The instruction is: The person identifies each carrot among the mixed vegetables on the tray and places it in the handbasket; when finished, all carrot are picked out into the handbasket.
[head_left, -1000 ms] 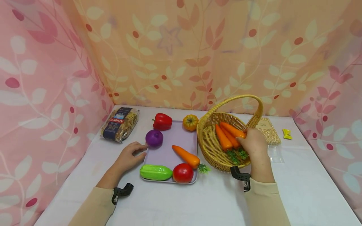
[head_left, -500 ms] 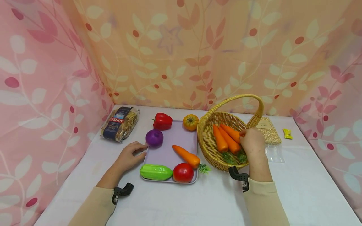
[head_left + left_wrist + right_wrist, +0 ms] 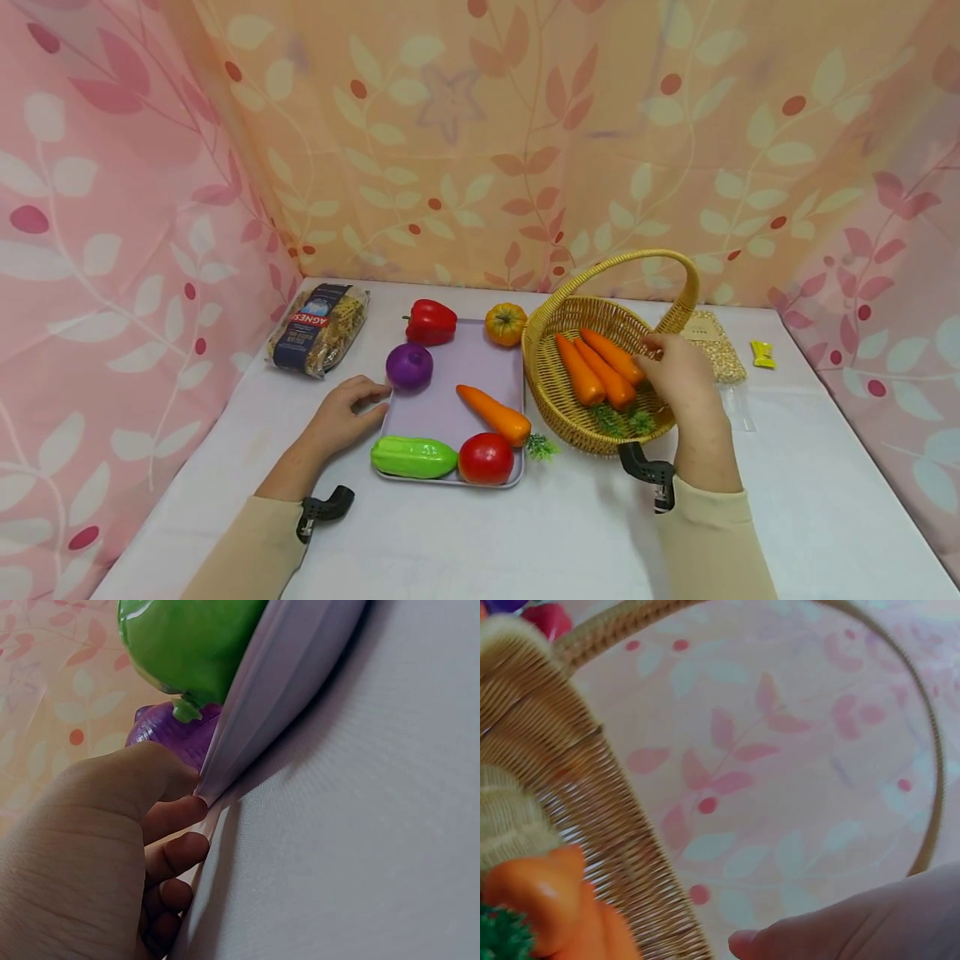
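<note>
My right hand [image 3: 686,379] is over the right side of the yellow wicker basket [image 3: 551,400], with its fingertips by the rightmost of three orange carrots [image 3: 596,375] lying side by side inside. In the right wrist view, a fingertip [image 3: 744,943] shows apart from the carrots [image 3: 536,900]; the rest of the fingers are out of frame. My left hand [image 3: 348,417] rests on the table, loosely bent, fingertips at the left rim of the lilac tray [image 3: 457,358]. A purple onion [image 3: 409,367] sits just above those fingertips.
On the tray lie a carrot [image 3: 495,414], a green gourd-like vegetable [image 3: 414,457] and a tomato [image 3: 486,459]. A red bell pepper [image 3: 432,322] and small pumpkin [image 3: 506,324] sit at its far corners. A pasta bag [image 3: 318,329], grain bag [image 3: 712,346] and yellow packet [image 3: 762,354] flank them.
The carrots in the basket have shifted left and lie more evenly side by side. My right hand has let go of the rightmost one and drawn back slightly right. My left hand stays put.
</note>
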The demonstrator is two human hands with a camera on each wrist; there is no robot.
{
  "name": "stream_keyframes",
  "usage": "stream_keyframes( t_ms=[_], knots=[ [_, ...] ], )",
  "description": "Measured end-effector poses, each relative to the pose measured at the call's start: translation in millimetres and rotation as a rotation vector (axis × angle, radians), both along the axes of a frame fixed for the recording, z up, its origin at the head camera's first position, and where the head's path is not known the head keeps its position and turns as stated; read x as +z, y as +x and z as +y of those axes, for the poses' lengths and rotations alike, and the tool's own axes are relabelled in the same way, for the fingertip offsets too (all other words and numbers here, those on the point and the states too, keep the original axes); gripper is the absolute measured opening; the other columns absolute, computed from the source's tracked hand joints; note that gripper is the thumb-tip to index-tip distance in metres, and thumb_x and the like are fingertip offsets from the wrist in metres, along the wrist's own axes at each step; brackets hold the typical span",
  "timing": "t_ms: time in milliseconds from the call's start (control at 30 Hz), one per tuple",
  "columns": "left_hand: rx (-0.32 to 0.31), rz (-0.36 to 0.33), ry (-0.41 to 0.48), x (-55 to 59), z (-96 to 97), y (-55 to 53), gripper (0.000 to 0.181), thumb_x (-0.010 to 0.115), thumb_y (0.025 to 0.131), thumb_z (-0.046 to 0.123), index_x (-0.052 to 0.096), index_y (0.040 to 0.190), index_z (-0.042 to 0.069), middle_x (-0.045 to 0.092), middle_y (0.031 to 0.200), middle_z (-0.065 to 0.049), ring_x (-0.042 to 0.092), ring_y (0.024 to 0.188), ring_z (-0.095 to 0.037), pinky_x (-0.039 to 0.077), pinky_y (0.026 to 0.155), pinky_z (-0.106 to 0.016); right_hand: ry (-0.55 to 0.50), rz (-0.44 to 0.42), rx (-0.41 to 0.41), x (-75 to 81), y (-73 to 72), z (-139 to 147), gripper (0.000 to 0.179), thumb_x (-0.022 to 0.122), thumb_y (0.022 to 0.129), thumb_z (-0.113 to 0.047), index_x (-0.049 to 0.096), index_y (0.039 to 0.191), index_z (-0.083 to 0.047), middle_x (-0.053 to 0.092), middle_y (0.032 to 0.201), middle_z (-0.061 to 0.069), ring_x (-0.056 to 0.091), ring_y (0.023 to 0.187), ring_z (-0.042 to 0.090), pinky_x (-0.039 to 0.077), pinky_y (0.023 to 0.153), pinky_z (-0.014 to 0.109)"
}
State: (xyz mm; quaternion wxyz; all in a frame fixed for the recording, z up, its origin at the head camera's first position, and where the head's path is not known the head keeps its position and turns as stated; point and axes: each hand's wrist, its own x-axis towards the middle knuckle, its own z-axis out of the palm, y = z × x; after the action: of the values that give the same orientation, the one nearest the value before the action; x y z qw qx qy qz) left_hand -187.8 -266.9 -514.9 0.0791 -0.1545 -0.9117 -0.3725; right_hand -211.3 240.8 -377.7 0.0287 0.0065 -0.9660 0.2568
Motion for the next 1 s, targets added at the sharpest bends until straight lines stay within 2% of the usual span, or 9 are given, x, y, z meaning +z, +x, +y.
stream_keyframes(
  t_ms=[167, 467, 600, 667, 767, 867, 1000],
  knots=[
    [-0.001, 0.002, -0.001, 1.0, -0.3, 0.5, 0.027, 0.078, 0.091, 0.013, 0.076, 0.118, 0.014, 0.065, 0.099, 0.008, 0.057, 0.093, -0.014, 0.049, 0.084, -0.034, -0.072, 0.040, -0.030, 17.9, 14.5, -1, 0.049, 0.063, 0.101, -0.027, 0.059, 0.140, 0.002, 0.062, 0.128, 0.029, 0.058, 0.114, 0.047, 0.050, 0.091, 0.062],
    [-0.005, 0.037, 0.000, -0.4, 0.0, 0.1, 0.027, 0.080, 0.088, 0.012, 0.077, 0.115, 0.011, 0.066, 0.096, 0.007, 0.057, 0.089, -0.013, 0.049, 0.080, -0.031, -0.125, 0.158, -0.046, 45.9, 38.5, -13, 0.049, 0.067, 0.100, -0.032, 0.061, 0.140, -0.004, 0.061, 0.128, 0.024, 0.052, 0.123, 0.045, 0.041, 0.100, 0.065],
    [-0.008, 0.046, -0.001, -0.7, 0.1, -0.5, 0.026, 0.079, 0.089, 0.012, 0.077, 0.115, 0.012, 0.066, 0.096, 0.008, 0.057, 0.089, -0.012, 0.049, 0.079, -0.030, -0.156, 0.263, -0.025, 53.4, 50.3, -23, 0.044, 0.069, 0.099, -0.031, 0.065, 0.136, -0.006, 0.065, 0.125, 0.020, 0.054, 0.121, 0.041, 0.042, 0.099, 0.063],
    [-0.009, 0.048, -0.003, -0.6, 0.1, -0.5, 0.027, 0.079, 0.089, 0.012, 0.077, 0.115, 0.012, 0.066, 0.097, 0.007, 0.057, 0.089, -0.012, 0.049, 0.079, -0.031, -0.168, 0.348, 0.007, 55.8, 55.9, -29, 0.039, 0.072, 0.097, -0.026, 0.069, 0.131, -0.006, 0.067, 0.120, 0.018, 0.058, 0.115, 0.038, 0.046, 0.094, 0.056],
    [-0.010, 0.048, -0.005, 0.0, 0.4, -0.2, 0.027, 0.079, 0.089, 0.013, 0.077, 0.116, 0.011, 0.066, 0.097, 0.007, 0.057, 0.090, -0.013, 0.049, 0.080, -0.031, -0.193, 0.453, 0.065, 58.6, 64.0, -40, 0.033, 0.076, 0.094, -0.018, 0.072, 0.124, -0.005, 0.070, 0.115, 0.014, 0.061, 0.109, 0.033, 0.052, 0.085, 0.031],
    [-0.007, 0.043, -0.008, 0.7, 0.7, 0.2, 0.027, 0.078, 0.090, 0.013, 0.077, 0.116, 0.011, 0.066, 0.097, 0.007, 0.057, 0.090, -0.013, 0.049, 0.080, -0.032, -0.231, 0.492, 0.124, 61.2, 72.1, -50, 0.031, 0.077, 0.092, -0.013, 0.073, 0.123, -0.005, 0.070, 0.115, 0.011, 0.063, 0.108, 0.029, 0.047, 0.073, 0.010],
    [-0.006, 0.038, -0.010, 0.6, 0.5, 0.3, 0.027, 0.078, 0.090, 0.013, 0.076, 0.117, 0.012, 0.065, 0.098, 0.007, 0.056, 0.090, -0.013, 0.048, 0.081, -0.032, -0.279, 0.478, 0.198, 61.6, 79.7, -62, 0.033, 0.077, 0.092, -0.009, 0.072, 0.124, -0.008, 0.069, 0.117, 0.007, 0.065, 0.107, 0.026, 0.049, 0.070, 0.008]
  ],
)
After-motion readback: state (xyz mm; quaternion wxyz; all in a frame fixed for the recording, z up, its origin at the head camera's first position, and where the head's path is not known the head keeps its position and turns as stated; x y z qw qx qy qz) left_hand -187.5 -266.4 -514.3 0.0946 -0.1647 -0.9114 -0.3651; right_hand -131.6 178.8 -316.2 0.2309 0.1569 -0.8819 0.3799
